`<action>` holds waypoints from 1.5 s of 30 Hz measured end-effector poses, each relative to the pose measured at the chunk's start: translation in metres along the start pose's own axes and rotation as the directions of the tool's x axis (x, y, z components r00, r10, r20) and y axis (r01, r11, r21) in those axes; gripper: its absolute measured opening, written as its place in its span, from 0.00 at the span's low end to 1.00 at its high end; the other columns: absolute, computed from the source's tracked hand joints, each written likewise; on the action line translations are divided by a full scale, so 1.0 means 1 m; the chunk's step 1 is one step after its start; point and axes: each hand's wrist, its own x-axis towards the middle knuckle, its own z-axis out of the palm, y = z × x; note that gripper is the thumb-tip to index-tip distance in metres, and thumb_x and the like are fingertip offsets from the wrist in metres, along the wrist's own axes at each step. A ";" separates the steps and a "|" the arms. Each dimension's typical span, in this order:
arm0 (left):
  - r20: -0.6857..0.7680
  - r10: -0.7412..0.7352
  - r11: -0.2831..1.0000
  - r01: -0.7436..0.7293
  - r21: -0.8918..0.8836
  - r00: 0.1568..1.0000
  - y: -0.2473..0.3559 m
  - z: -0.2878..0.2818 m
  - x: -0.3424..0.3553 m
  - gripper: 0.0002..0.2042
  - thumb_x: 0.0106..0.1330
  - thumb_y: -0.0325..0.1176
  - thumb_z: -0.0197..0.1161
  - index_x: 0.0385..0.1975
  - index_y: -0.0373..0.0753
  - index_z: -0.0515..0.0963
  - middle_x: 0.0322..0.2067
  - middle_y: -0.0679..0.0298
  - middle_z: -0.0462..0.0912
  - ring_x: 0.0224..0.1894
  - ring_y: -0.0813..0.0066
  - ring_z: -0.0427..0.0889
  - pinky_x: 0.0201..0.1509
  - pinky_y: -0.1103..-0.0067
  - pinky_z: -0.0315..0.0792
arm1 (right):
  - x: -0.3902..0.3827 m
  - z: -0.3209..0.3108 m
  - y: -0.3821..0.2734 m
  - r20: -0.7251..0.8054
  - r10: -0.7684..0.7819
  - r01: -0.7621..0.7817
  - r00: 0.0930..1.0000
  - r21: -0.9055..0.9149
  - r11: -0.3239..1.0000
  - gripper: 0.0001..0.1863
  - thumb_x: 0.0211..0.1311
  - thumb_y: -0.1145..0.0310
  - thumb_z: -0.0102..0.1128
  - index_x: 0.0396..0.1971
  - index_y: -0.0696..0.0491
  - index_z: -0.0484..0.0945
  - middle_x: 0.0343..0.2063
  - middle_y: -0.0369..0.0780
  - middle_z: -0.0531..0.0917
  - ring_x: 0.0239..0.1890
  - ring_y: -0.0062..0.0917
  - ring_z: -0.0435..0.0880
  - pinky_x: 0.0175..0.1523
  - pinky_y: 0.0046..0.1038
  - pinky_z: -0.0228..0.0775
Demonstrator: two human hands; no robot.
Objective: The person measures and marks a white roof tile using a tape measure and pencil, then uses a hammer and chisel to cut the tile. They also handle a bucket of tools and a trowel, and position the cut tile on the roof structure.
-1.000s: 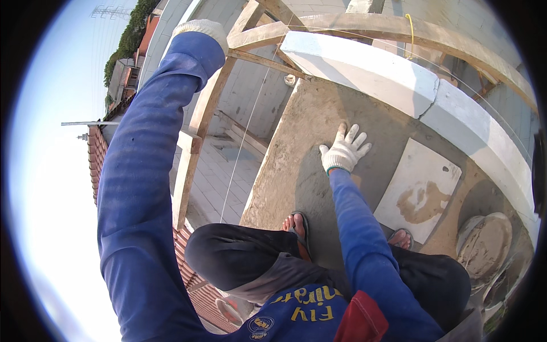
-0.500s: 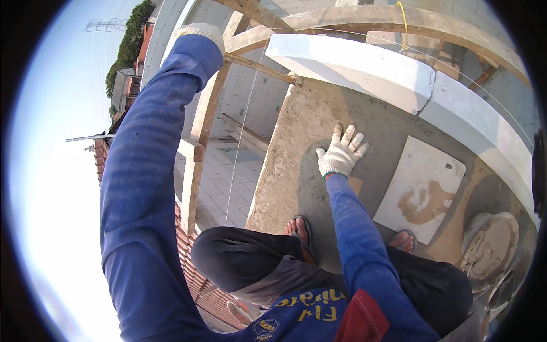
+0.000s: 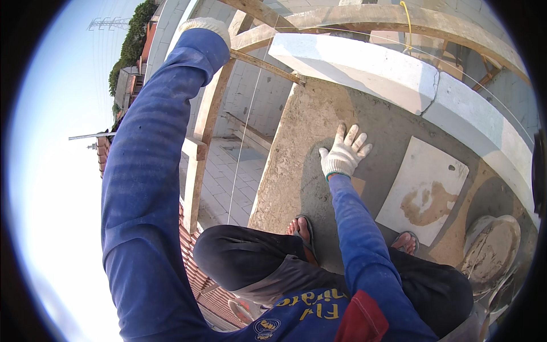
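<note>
My right hand [image 3: 345, 151], in a stained white knit glove, rests palm down with fingers spread on the rough concrete slab [image 3: 296, 125] between my sandalled feet and the curved row of white blocks [image 3: 353, 68]. A white sheet [image 3: 421, 188] with a brown stain and a hole lies to its right. My left arm reaches up and forward; my left hand [image 3: 203, 27], gloved, is at the top beside the timber frame [image 3: 202, 165], its fingers hidden behind the cuff, so what it holds cannot be seen.
A round mortar container [image 3: 489, 256] stands at the lower right. A thin string, a curved beam [image 3: 439, 28] and a yellow cord [image 3: 408, 23] are above the blocks. The slab's left edge drops to a lower tiled area [image 3: 222, 176]; red roof tiles [image 3: 202, 285] lie below left.
The view has shifted a little, most of it between a second and half a second ago. Both hands stay in much the same positions, the right still spread on the slab.
</note>
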 end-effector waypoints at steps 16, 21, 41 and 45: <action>0.013 0.002 1.000 -0.002 0.008 1.000 0.007 -0.019 -0.011 0.13 0.63 0.35 0.75 0.45 0.41 0.95 0.44 0.48 0.95 0.50 0.48 0.95 0.54 0.58 0.87 | 0.001 0.004 0.001 -0.021 -0.018 0.018 1.000 0.009 1.000 0.57 0.70 0.35 0.70 0.90 0.39 0.50 0.90 0.45 0.50 0.89 0.53 0.47 0.88 0.67 0.31; -0.034 0.043 0.999 -0.042 0.011 0.998 0.000 -0.008 -0.008 0.13 0.64 0.40 0.74 0.43 0.42 0.95 0.40 0.50 0.95 0.44 0.47 0.94 0.49 0.54 0.86 | 0.001 0.003 0.000 -0.011 -0.016 0.016 1.000 0.011 1.000 0.57 0.70 0.35 0.70 0.90 0.38 0.50 0.90 0.45 0.50 0.89 0.53 0.47 0.88 0.67 0.30; 0.003 -0.005 1.000 0.005 -0.004 1.000 0.008 -0.019 -0.015 0.13 0.63 0.36 0.77 0.45 0.41 0.96 0.44 0.47 0.95 0.49 0.48 0.95 0.54 0.58 0.88 | 0.002 0.000 -0.002 0.013 0.013 -0.013 1.000 -0.033 0.999 0.57 0.71 0.34 0.69 0.90 0.34 0.48 0.90 0.41 0.50 0.89 0.48 0.47 0.89 0.63 0.33; -0.005 0.007 1.000 -0.007 0.001 1.000 0.007 -0.018 -0.015 0.13 0.62 0.35 0.77 0.46 0.41 0.95 0.44 0.47 0.95 0.49 0.47 0.95 0.54 0.58 0.88 | 0.002 0.001 -0.001 0.006 0.011 -0.010 1.000 -0.032 0.999 0.57 0.71 0.34 0.69 0.90 0.34 0.48 0.90 0.41 0.50 0.90 0.48 0.47 0.89 0.63 0.33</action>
